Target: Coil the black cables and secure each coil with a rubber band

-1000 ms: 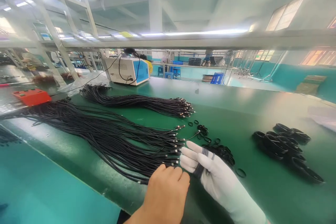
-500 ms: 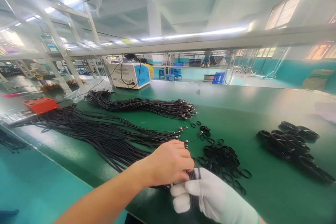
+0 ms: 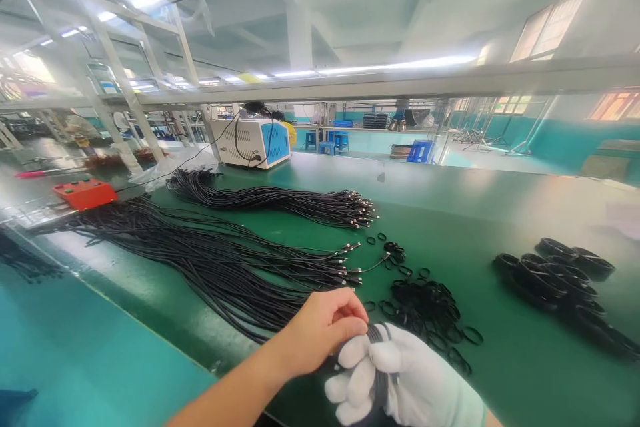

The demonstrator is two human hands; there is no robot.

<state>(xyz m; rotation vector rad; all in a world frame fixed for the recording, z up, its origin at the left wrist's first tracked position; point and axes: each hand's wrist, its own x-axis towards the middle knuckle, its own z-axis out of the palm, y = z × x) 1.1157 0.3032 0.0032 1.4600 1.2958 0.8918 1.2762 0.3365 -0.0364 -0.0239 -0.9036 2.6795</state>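
Observation:
My right hand, in a white glove, grips a coiled black cable low in the view, just over the bench's front part. My bare left hand touches the top of that coil, thumb and fingertips closed on it; the exact pinch is partly hidden. To the left lie long black cables with metal plugs at their right ends. Beyond my hands is a heap of small black rings, some of them loose around it. One plug end sticks out toward a smaller cluster of rings.
A second bundle of black cables lies farther back on the green bench. Several coiled cables are piled at the right. A white and blue machine stands at the back, an orange control box at the left.
My left hand has shifted slightly down, its fingers lifting and curling at the coil. The right hand has turned a little, showing more of its gloved fingers. The view has shifted slightly.

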